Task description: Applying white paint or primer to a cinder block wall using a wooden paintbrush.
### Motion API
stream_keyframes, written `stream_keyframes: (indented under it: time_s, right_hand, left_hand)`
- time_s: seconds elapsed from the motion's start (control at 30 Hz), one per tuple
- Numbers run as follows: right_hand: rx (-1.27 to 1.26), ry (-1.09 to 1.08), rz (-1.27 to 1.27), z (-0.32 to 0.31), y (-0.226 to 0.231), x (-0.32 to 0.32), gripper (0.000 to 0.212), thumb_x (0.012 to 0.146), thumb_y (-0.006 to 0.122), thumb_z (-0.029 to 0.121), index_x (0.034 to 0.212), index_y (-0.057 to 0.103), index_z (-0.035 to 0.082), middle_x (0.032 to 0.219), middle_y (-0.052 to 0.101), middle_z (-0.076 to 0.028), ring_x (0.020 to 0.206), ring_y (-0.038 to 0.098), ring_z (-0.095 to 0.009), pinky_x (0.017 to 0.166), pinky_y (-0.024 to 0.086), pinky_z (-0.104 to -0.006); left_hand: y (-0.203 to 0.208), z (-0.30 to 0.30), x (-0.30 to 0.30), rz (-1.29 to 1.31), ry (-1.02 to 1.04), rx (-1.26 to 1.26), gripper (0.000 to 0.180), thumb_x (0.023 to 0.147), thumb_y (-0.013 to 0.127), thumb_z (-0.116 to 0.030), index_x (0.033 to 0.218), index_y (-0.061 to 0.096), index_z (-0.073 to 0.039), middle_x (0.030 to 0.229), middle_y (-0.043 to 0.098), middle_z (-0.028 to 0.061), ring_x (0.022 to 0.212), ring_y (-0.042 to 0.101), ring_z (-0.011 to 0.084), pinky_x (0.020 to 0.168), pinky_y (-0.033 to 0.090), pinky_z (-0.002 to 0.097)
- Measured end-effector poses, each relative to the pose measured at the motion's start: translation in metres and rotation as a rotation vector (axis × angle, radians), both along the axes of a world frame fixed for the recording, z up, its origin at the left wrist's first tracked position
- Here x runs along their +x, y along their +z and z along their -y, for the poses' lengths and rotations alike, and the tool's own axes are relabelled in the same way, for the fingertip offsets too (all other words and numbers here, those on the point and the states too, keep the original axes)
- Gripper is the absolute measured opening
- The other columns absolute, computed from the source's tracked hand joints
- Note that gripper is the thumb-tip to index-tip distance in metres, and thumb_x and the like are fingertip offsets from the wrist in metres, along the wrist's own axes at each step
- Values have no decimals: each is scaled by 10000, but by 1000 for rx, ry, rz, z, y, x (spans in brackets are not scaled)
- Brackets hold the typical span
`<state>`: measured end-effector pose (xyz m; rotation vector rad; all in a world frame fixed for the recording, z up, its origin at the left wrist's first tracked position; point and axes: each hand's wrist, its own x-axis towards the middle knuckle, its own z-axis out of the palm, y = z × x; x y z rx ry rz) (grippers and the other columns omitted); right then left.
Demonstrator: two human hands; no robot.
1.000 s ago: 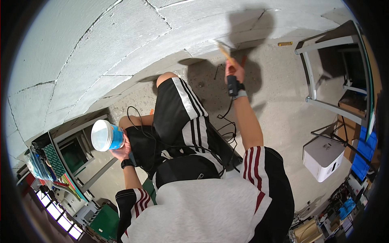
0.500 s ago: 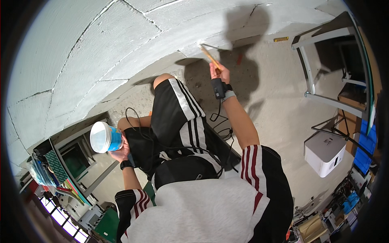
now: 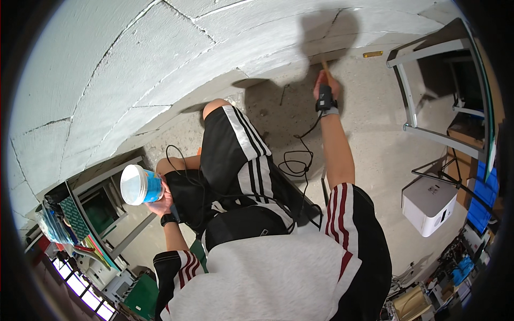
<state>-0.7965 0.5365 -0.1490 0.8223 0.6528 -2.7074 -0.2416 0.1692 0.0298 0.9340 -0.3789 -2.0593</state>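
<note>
My left hand [image 3: 160,203] is wrapped round the side and base of a white plastic tub [image 3: 134,184] with a blue label, held tilted beside my left knee. In my right hand [image 3: 327,85] is a slim wooden-handled tool [image 3: 325,65], gripped in closed fingers and pointing away from me toward the foot of the wall. Its far end is blurred and lies in shadow, so I cannot tell its shape or whether it touches the wall. The white-painted block wall [image 3: 155,59], with dark joint lines, curves across the far side.
A grey metal-legged table [image 3: 409,96] stands on the right, near a white box [image 3: 428,206] and a black tripod [image 3: 455,176]. Black cable [image 3: 294,163] hangs by my right leg. Another table frame [image 3: 131,235] is at left. A small yellow level [image 3: 372,54] lies by the wall.
My right hand has moved right along the foot of the wall with the wooden-handled tool, whose tip was at the wall earlier. My left hand and the tub have barely moved.
</note>
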Motion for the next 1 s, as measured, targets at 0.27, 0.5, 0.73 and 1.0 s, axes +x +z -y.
stream_keyframes:
  time_s: [0.27,0.5,0.73,1.0]
  right_hand:
    - [305,245,2,52,-9,57,251,932,568,97,1127,625,-49,941,660,-116,851,644,-160,728,545,-241]
    - [228,-143,54,16,5,24,284,945,574,102,1191,619,-31,1060,665,-144,846,673,-200,700,566,-253]
    - [577,10,-157,32,40,38,276,924,593,26,1187,629,-50,1086,668,-150,884,675,-188,761,565,-237]
    - [889,228,-456,-6,40,30,233,928,605,49,1137,669,-34,947,711,-133,831,690,-175,746,561,-281]
  left_hand:
    - [11,1,-11,81,-18,0,798,823,591,-525,1423,374,-46,1405,429,234,1242,464,455,971,484,519]
    - [4,-3,-6,178,10,-95,837,815,612,-513,1435,335,-24,1406,425,239,1268,445,435,1004,465,498]
    - [6,-1,-3,51,-30,-33,841,820,611,-501,1433,325,-1,1414,410,255,1276,436,441,1015,459,497]
    - [3,1,-6,66,-50,-10,821,818,609,-519,1420,357,-20,1389,433,247,1247,454,457,989,481,492]
